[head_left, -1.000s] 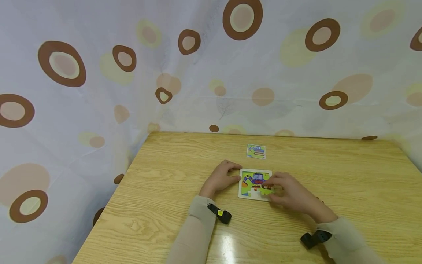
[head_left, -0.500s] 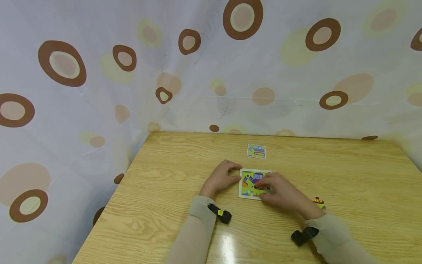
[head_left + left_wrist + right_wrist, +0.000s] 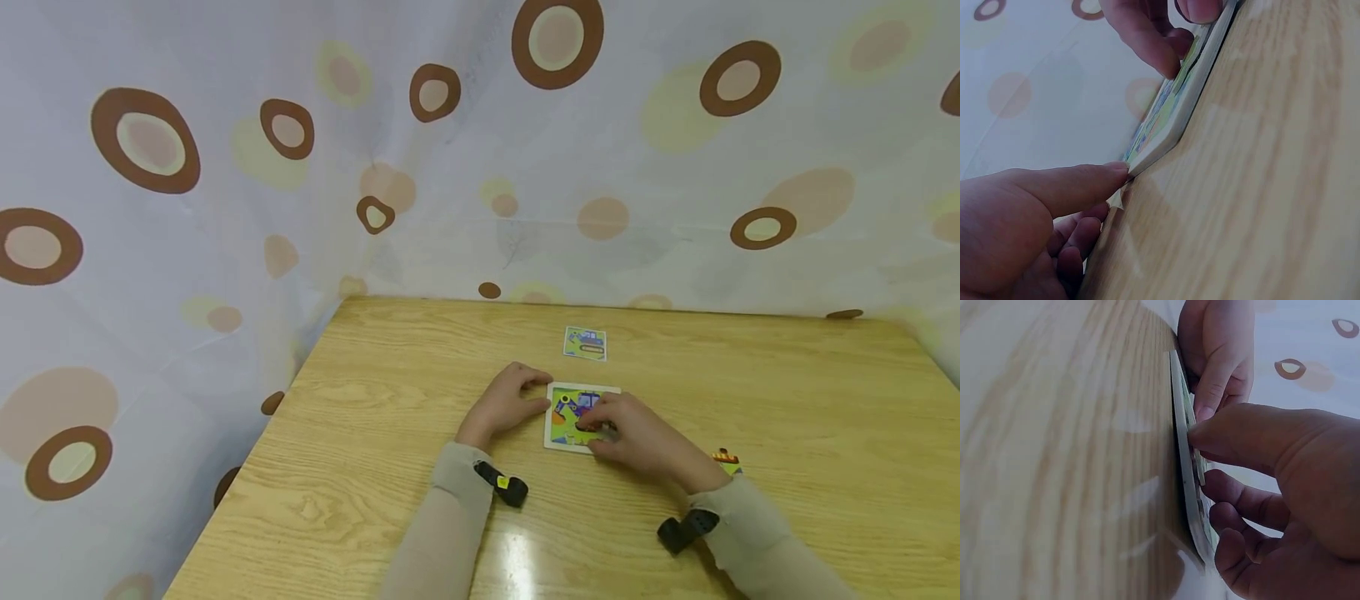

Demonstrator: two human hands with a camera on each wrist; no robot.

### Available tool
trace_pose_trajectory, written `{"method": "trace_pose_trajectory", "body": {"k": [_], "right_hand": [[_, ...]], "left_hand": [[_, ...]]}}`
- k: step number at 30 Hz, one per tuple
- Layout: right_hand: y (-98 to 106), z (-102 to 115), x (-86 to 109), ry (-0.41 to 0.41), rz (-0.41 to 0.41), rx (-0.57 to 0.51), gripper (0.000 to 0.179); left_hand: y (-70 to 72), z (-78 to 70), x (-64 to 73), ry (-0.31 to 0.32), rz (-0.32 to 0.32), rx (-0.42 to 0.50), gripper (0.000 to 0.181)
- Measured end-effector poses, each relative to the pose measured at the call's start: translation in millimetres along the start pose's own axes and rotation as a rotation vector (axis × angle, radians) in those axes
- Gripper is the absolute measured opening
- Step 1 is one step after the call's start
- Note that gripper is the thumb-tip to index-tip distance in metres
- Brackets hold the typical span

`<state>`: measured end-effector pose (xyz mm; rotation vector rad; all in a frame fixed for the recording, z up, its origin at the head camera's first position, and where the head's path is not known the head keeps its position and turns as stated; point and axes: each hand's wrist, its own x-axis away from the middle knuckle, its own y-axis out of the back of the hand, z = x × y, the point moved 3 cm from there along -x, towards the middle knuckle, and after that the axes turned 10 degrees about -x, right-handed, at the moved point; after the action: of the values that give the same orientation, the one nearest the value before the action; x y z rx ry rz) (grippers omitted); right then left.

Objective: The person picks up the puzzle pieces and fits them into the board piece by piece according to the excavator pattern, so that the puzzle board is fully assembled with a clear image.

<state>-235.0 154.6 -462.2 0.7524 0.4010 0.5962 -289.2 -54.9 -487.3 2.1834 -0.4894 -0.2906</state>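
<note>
A small jigsaw puzzle in a white-rimmed tray (image 3: 566, 447) lies on the table, with a blue digger on green in its picture. My left hand (image 3: 504, 408) touches the tray's left side, thumb tip right at the corner in the left wrist view. Over the lower right part of the picture, my right hand (image 3: 637, 435) pinches a puzzle piece (image 3: 1200, 467) between thumb and fingertips. That piece stands slightly tilted against the tray in the right wrist view, and the fingers hide most of it from above.
A picture card (image 3: 585, 343) with the same digger lies behind the tray. Beside my right forearm, partly covered by it, is a loose puzzle piece (image 3: 726, 461) in red and yellow. A patterned cloth (image 3: 450, 167) hangs behind the wooden table (image 3: 375, 367).
My right hand has moved left over the tray with the puzzle piece, then stayed nearly still. The loose piece by its forearm has come into view. My left hand has not moved.
</note>
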Motion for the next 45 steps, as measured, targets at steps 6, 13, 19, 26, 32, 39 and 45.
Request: {"method": "trace_pose_trajectory", "body": {"k": [6, 13, 19, 26, 32, 39, 45], "right_hand": [[3.1, 2.1, -1.0, 0.0, 0.032, 0.003, 0.02], [3.3, 1.6, -2.3, -0.006, 0.055, -0.014, 0.019], [0.4, 1.3, -3.8, -0.002, 0.068, -0.041, 0.017], [2.0, 1.5, -3.2, -0.027, 0.066, -0.047, 0.018], [7.7, 1.7, 0.7, -0.067, 0.044, -0.052, 0.02], [18.7, 0.9, 11.5, -0.1, -0.018, -0.064, 0.02], [32.6, 0.3, 30.1, -0.095, -0.081, -0.025, 0.017]], "left_hand": [[0.1, -1.5, -1.8, 0.0, -0.004, 0.001, 0.036], [-1.1, -0.9, -2.0, 0.008, -0.001, 0.0, 0.036], [0.3, -0.2, 1.0, 0.024, 0.002, 0.004, 0.036], [1.1, -1.7, 1.0, 0.021, 0.0, 0.007, 0.037], [0.2, -1.4, -0.3, 0.02, -0.001, 0.016, 0.036], [1.4, -2.9, 0.0, 0.015, 0.0, 0.021, 0.036], [0.3, -1.2, 0.7, 0.023, 0.008, 0.012, 0.037]]}}
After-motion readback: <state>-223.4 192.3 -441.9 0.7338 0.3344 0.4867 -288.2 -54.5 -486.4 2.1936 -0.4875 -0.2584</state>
